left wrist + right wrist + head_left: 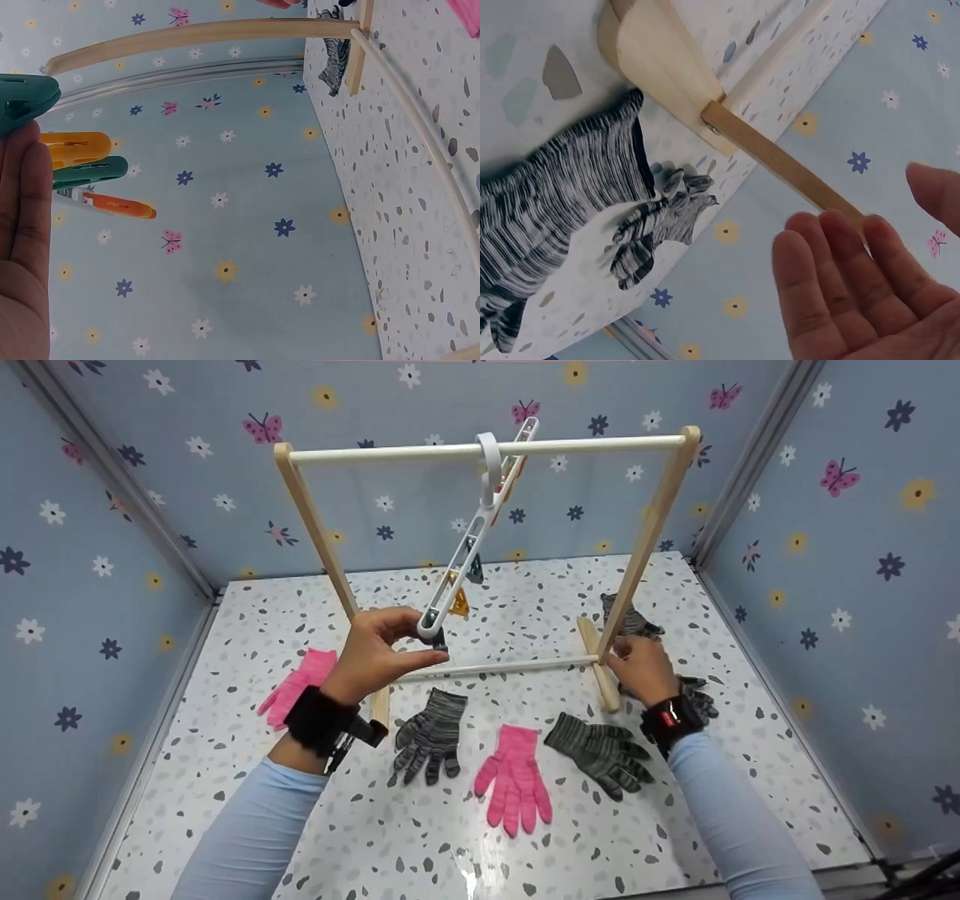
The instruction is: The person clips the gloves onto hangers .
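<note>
A white clip hanger (480, 521) hangs by its hook (489, 465) from the top rail of a wooden rack, its length running toward me. My left hand (375, 652) pinches the dark green clip (438, 640) at the hanger's near end, thumb below and fingers above. Behind it in the left wrist view are a yellow clip (79, 148), another green clip (94, 172) and an orange clip (120, 206). My right hand (646, 664) is beside the foot of the rack's right post (651, 525). The right wrist view has its fingers (802, 285) extended, thumb apart, holding nothing.
Knitted gloves lie on the speckled table (337, 840): a pink glove (516, 780) in front, a grey glove (435, 735) and another grey glove (596, 750) beside it, a pink glove (300, 686) at left. More grey gloves lie around my right hand. Flowered panels enclose the table.
</note>
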### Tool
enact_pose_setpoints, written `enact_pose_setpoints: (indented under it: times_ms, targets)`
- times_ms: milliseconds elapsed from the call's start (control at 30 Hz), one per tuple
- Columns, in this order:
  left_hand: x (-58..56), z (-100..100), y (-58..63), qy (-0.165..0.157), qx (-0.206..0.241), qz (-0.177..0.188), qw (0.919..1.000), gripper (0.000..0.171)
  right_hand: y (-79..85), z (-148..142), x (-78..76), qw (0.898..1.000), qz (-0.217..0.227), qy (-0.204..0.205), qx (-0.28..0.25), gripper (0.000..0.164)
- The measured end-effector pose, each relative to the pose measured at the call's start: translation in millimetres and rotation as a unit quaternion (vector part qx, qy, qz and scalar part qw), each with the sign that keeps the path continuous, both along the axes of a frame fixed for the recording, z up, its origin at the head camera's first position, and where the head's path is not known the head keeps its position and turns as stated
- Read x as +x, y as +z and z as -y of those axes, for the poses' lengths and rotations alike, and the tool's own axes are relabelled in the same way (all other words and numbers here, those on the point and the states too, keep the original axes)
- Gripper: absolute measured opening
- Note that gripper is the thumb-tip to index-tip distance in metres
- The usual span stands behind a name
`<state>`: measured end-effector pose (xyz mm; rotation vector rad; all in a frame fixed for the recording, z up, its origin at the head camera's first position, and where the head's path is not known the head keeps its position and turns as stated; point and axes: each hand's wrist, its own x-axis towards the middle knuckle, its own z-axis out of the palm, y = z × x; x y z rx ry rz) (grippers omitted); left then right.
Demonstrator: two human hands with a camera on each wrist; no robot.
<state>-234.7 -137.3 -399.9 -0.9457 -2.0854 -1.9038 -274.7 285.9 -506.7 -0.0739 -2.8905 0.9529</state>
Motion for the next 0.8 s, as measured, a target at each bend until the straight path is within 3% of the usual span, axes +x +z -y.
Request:
enact_pose_setpoints:
  times_ms: [233, 500, 667, 800]
  targets:
    - [0.4, -7.1, -2.3, 0.009, -0.008, -0.029, 0.9995, 0.028, -15.8, 6.0, 10.1, 0.996, 0.061, 0.057, 0.009, 0.028]
    - [1.7, -13.0, -4.9, 0.02, -0.009, -0.022, 0.9995, 0.028, -36.9, 14.4, 20.2, 0.985, 0.104, 0.124, 0.055, 0.048]
    - [0.3, -14.3, -7.1, 0.024, -0.011, -0.021, 0.9994, 0.028, -45.0, 20.6, 25.1, 0.978, 0.111, 0.156, 0.086, 0.032]
    - [-1.7, -14.8, -8.7, 0.028, -0.008, -0.025, 0.9993, 0.028, -48.8, 26.0, 30.0, 0.974, 0.109, 0.167, 0.107, 0.03]
